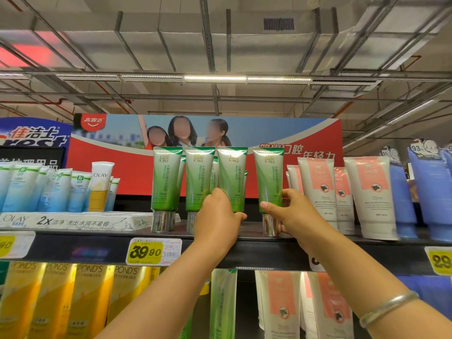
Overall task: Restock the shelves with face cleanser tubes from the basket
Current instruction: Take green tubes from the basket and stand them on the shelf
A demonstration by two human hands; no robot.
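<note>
Both bare forearms reach up and forward. The left hand [217, 216] curls its fingers [220, 193] in a grip; the right hand [285, 210] pinches, thumb forward, a silver bangle [389, 308] on its wrist.

The top shelf [256, 250] carries four green tubes [168, 177] standing on silver caps in front, pink-labelled white tubes [318, 189] to their right, and an Olay tray [73, 220] of blue tubes at left.

On the top shelf [256, 250], the left hand [217, 216] and right hand [286, 211] each grip an upright green tube [232, 177].
</note>
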